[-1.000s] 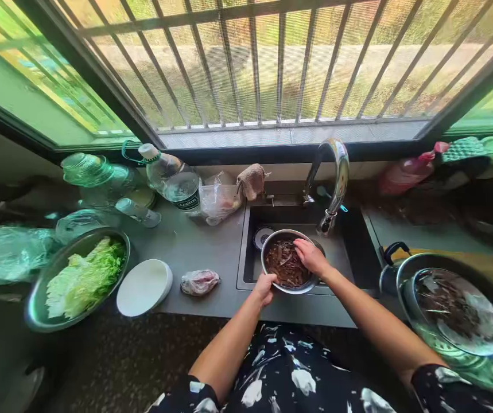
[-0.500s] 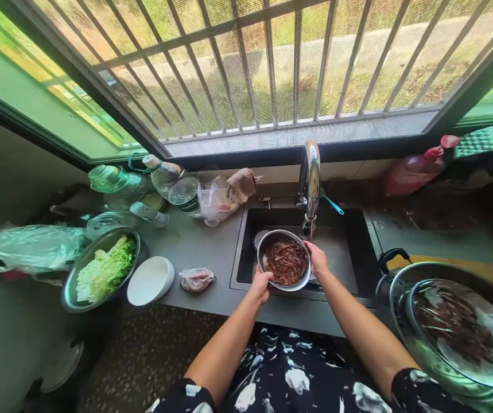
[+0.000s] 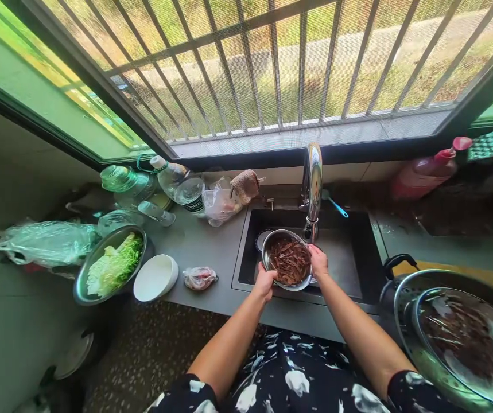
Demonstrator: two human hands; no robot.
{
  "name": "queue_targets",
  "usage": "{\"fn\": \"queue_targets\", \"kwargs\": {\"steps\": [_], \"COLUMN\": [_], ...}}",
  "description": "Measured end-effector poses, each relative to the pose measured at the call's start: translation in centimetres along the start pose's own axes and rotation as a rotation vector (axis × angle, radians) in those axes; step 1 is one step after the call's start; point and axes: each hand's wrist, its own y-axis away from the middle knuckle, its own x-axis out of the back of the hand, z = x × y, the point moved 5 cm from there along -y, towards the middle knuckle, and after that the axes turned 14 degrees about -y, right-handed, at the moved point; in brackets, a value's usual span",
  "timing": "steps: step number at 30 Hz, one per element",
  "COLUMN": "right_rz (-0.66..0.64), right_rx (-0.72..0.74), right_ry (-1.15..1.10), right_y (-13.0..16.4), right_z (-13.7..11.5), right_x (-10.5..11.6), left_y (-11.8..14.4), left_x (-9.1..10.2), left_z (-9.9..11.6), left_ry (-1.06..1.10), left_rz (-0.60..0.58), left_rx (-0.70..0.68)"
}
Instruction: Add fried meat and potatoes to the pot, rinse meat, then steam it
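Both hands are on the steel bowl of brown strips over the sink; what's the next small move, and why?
Probably shift the round steel bowl of brown strips slightly toward the chrome tap's spout. The left hand and right hand grip opposite rims, and the spout hangs just past the bowl's right edge.

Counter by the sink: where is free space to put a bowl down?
The grey counter is bare between the white bowl, the small bag and the sink. The back left is crowded with bottles, bags and the cabbage bowl. Both hands hold the steel bowl.
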Motion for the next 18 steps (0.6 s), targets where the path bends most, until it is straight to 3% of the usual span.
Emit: {"fn": "queue_targets", "kwargs": {"steps": [3, 6, 8, 11, 18], "right_rz": [0.042, -0.001, -0.017, -0.001, 0.033], "right_rx": [-0.199, -0.426, -0.499, -0.492, -0.207], "right_ry": [-0.175, -0.276, -0.311, -0.321, -0.125], "right_y": [0.0, 0.4, 0.5, 0.4, -0.7], "right_z": [0.3, 0.6, 0.7, 0.9, 1.0], "right_x": [-0.2, -0.8, -0.9, -0.9, -0.5], "left_y": [-0.1, 0.0, 0.2, 0.6, 0.6], "left_x": [0.2, 0.4, 0.4, 0.4, 0.8], "left_z": [0.0, 0.2, 0.4, 0.7, 0.8], "left_ry": [-0.053, -0.053, -0.048, -0.029, -0.009], "left_rz": [-0.019, -0.019, -0.021, -0.016, 0.002], "left_rx": [0.007, 0.002, 0.004, -0.001, -0.034]}}
